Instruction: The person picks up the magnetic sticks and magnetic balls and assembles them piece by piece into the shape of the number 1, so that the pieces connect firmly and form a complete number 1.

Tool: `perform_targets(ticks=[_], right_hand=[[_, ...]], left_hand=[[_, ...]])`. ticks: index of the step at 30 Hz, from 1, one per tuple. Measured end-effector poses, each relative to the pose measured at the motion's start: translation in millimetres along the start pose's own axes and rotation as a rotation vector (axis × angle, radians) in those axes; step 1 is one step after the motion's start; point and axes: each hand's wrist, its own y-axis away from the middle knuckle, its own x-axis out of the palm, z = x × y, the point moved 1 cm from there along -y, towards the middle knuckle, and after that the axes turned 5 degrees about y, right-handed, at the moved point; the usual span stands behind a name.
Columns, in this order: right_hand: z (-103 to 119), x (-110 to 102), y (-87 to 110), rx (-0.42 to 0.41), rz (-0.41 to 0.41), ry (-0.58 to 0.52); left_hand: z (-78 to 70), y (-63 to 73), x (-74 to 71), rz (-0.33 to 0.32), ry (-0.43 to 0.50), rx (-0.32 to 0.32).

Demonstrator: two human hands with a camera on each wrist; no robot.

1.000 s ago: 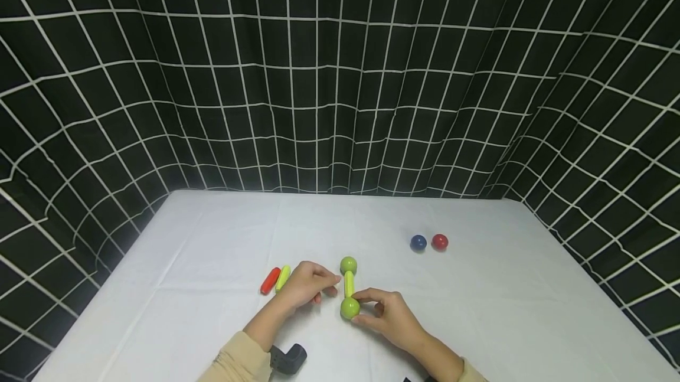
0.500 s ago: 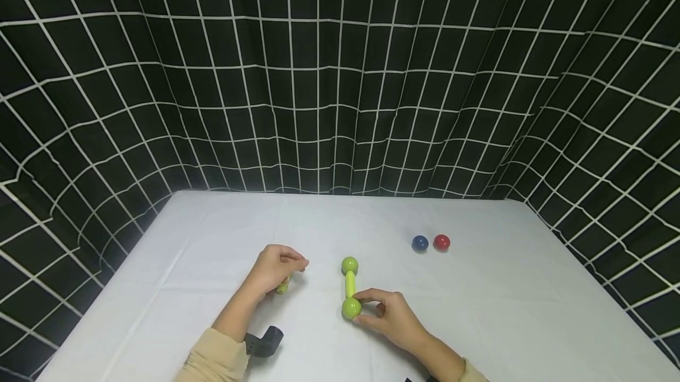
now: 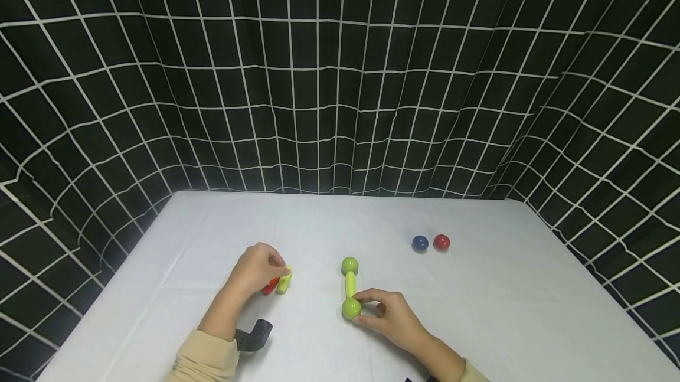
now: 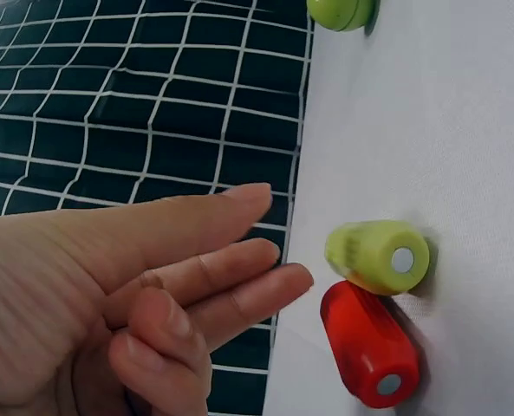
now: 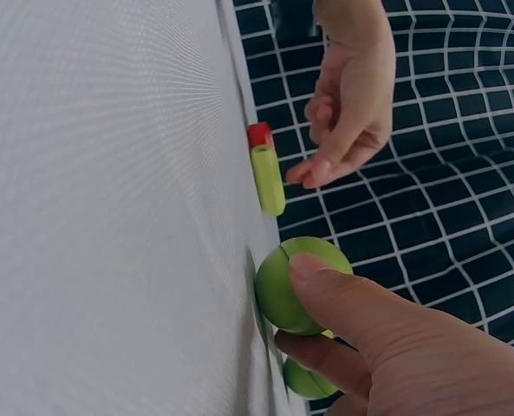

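Left of the frame's lower centre, a short yellow-green rod (image 3: pixel 284 283) lay on the white-covered counter (image 3: pixel 478 293) just to the lower right of the left hand (image 3: pixel 255 268), the nearer one, its long axis tilting up rightward beside a short red rod (image 3: pixel 270 286). That hand hovered with relaxed fingers, gripping nothing, while the right hand (image 3: pixel 392 316) pinched the lower glossy green ball (image 3: pixel 350 309), a second yellow-green rod (image 3: pixel 350 283) running up the frame to the upper green ball (image 3: pixel 349 265). Three rods (two yellow-green, one red) and four balls showed: two green, one glossy blue ball (image 3: pixel 419 244) and one glossy red ball (image 3: pixel 441 242) at right.
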Motion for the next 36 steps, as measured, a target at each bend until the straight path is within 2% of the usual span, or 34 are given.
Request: perform_targets(ticks=[14, 20, 27, 36], right_hand=[[0.6, -0.2, -0.5, -0.001, -0.006, 0.005], [0.7, -0.3, 0.6, 0.018, 0.008, -0.003], [0.8, -0.6, 0.9, 0.022, 0.017, -0.009], [2.0, -1.0, 0.1, 0.046, 0.026, -0.022]], left_hand=[[2.7, 0.8, 11.4, 0.002, -0.062, -0.012], [5.4, -0.5, 17.3, -0.010, -0.039, -0.012], [7.5, -0.8, 21.8, 0.014, 0.004, -0.011], [8.8, -0.9, 24.1, 0.024, 0.001, 0.015]])
